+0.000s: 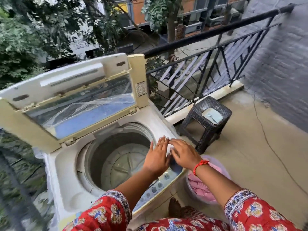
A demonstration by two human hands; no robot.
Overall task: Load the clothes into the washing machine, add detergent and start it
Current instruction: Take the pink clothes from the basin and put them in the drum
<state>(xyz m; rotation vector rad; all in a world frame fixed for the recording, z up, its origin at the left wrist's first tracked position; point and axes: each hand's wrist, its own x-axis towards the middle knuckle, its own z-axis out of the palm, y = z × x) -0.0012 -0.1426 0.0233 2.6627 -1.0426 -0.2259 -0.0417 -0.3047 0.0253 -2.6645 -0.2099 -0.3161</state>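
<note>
A cream top-loading washing machine (pixel 66 177) stands with its lid (pixel 50 130) raised. Its drum (pixel 120 162) holds no clothes that I can see. My left hand (pixel 157 158) and my right hand (pixel 183 154) lie side by side, fingers straight, over the machine's right rim just beyond the control panel (pixel 158 184). Neither hand holds anything. Pink clothes (pixel 199 182) fill a pink basin (pixel 194 195) on the floor right of the machine, partly hidden under my right forearm.
A dark woven stool (pixel 198 114) stands right of the machine with a pale flat packet (pixel 212 116) on top. A black railing (pixel 216 52) runs behind, a grey wall (pixel 283 72) at right. A thin cable (pixel 266 139) trails across the concrete floor.
</note>
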